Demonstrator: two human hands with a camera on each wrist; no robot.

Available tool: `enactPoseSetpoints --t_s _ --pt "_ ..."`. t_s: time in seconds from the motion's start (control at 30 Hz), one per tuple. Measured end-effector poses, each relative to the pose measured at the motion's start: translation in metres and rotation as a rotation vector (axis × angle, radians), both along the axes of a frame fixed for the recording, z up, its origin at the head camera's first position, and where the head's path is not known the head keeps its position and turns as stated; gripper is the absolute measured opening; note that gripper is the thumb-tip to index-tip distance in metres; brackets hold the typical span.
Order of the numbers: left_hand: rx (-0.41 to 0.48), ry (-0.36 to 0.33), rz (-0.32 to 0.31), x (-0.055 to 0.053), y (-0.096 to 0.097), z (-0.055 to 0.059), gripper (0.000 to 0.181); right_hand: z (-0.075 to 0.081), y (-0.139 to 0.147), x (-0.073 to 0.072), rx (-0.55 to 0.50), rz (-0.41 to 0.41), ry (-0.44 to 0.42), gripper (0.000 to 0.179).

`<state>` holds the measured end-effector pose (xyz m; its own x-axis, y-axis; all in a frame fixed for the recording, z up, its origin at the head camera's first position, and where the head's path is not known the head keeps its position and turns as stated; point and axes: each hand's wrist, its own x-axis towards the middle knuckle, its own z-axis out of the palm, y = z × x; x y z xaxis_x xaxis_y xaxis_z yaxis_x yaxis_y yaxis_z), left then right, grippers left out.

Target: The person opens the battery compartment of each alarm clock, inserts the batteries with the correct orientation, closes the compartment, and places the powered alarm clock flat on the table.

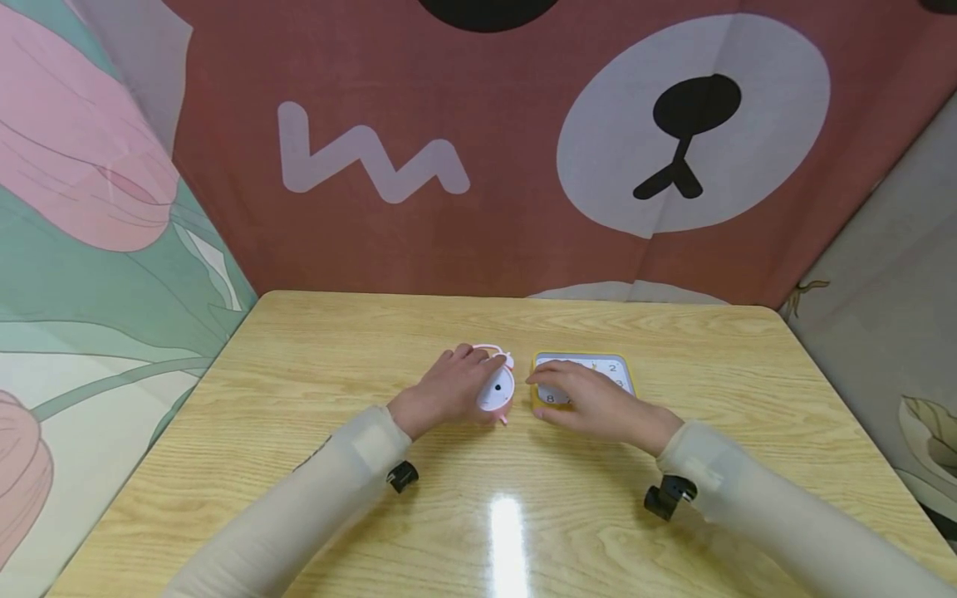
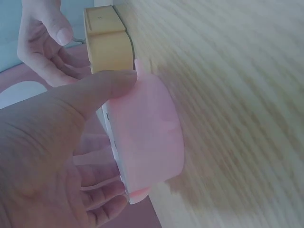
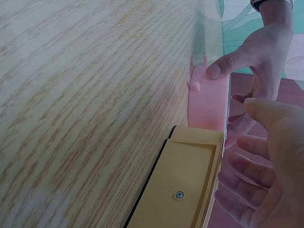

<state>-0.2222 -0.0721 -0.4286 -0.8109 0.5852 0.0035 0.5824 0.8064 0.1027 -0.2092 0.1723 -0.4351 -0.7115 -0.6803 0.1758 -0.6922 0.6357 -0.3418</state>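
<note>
A small pink alarm clock (image 1: 498, 399) with a white face and a handle on top lies face up on the wooden table. My left hand (image 1: 449, 390) grips it from its left side, the thumb against the pink casing (image 2: 149, 133) and the other fingers across the face and toward the top. Just right of it lies a yellow square clock (image 1: 617, 370) with a white numbered face, partly covered in the head view by my right hand (image 1: 598, 404). That hand hovers over the yellow clock with loosely bent fingers, holding nothing.
The light wood table (image 1: 336, 349) reaches back to a brown cloth with a bear print (image 1: 508, 241). Printed cloths also hang at the left and right sides. A wrist camera (image 1: 402, 476) sits on the left sleeve, another camera (image 1: 665, 496) on the right.
</note>
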Motion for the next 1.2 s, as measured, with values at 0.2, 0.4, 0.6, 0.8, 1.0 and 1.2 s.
enactPoseSetpoints --t_s 0.2,0.4,0.6,0.8,1.0,1.2 --pt "0.037 0.032 -0.022 -0.001 -0.003 -0.005 0.091 0.001 0.000 0.002 0.001 -0.008 0.004 0.042" --pt "0.093 0.049 -0.027 -0.001 -0.006 -0.007 0.082 0.001 0.000 0.002 0.002 -0.017 -0.012 0.043" --pt "0.140 0.019 -0.013 0.000 -0.011 -0.006 0.087 0.003 0.000 0.002 -0.001 -0.014 -0.003 0.043" --pt "0.170 -0.038 0.026 0.001 -0.012 -0.005 0.092 0.004 -0.001 0.002 -0.014 -0.016 -0.015 0.042" --pt "0.254 -0.063 0.050 0.002 -0.015 -0.005 0.095 0.003 -0.001 0.001 -0.005 -0.006 -0.002 0.042" --pt "0.317 -0.076 0.063 0.001 -0.022 -0.008 0.096 0.004 -0.002 0.001 -0.002 -0.005 -0.018 0.044"
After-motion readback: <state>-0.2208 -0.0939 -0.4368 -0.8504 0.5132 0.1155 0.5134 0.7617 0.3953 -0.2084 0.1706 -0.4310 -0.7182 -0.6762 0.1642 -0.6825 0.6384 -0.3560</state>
